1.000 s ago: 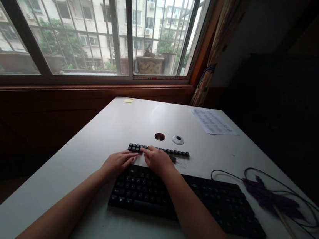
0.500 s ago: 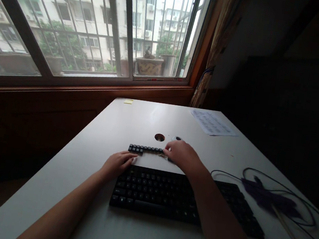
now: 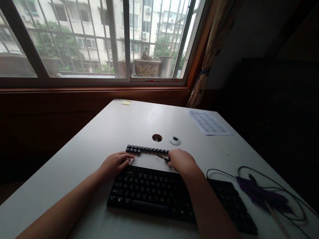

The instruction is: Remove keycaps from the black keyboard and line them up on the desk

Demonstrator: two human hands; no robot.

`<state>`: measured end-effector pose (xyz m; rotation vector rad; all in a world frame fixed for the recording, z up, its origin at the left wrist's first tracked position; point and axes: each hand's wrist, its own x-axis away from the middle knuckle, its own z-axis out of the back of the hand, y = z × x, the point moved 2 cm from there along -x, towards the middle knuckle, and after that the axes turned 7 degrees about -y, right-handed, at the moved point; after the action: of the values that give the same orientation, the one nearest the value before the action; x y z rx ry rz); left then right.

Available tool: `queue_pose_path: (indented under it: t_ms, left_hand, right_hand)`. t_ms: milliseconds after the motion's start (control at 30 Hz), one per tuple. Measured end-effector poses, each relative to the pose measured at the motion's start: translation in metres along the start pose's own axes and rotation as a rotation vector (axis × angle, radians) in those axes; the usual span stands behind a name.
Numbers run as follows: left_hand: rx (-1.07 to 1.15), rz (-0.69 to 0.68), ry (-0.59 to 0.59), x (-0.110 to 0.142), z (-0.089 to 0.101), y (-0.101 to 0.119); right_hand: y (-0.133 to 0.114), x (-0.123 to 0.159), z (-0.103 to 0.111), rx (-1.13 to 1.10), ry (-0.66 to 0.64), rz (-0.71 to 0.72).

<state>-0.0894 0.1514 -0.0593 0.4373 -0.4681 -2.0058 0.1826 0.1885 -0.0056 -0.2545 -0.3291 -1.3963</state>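
A black keyboard lies across the desk under my forearms, with some keys gone from its top left. Beyond it, loose black keycaps stand in a long row, with a short second row at the left end. My left hand rests on the desk by the keyboard's top left corner, fingers stretched out and holding nothing. At the row's right end, my right hand has its fingers closed around the dark handle of a slim pointed tool. The tool's exact kind is too small to make out.
Behind the keycaps are a round cable hole and its white cover. A printed sheet and a yellow sticky note lie at the far edge. Purple cloth, a brush-like stick and a looped cable are at right.
My right hand has moved from the keycap row's right end slightly towards me, onto the tool's handle. The white cover is uncovered. My left hand stays in place; the view shifted slightly.
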Motion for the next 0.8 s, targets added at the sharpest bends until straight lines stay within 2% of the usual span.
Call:
queue_pose_path:
  t_ms: [267, 400, 533, 667, 800]
  left_hand:
    - [0.024, -0.006, 0.004, 0.000, 0.000, 0.000]
    - [0.018, -0.003, 0.001, -0.001, -0.001, -0.002]
    - [0.027, -0.007, -0.001, -0.001, -0.001, -0.002]
    - [0.035, -0.017, 0.009, 0.000, 0.000, 0.000]
    - [0.029, -0.018, 0.014, 0.000, 0.001, 0.001]
  right_hand:
    - [-0.005, 0.001, -0.004, 0.017, 0.001, 0.071]
    - [-0.005, 0.007, 0.003, -0.018, 0.026, 0.170]
    - [-0.011, 0.018, 0.016, -0.245, 0.072, 0.387]
    - [-0.026, 0.026, 0.019, -0.559, -0.053, 0.560]
    - [-0.044, 0.030, 0.014, -0.657, -0.117, 0.637]
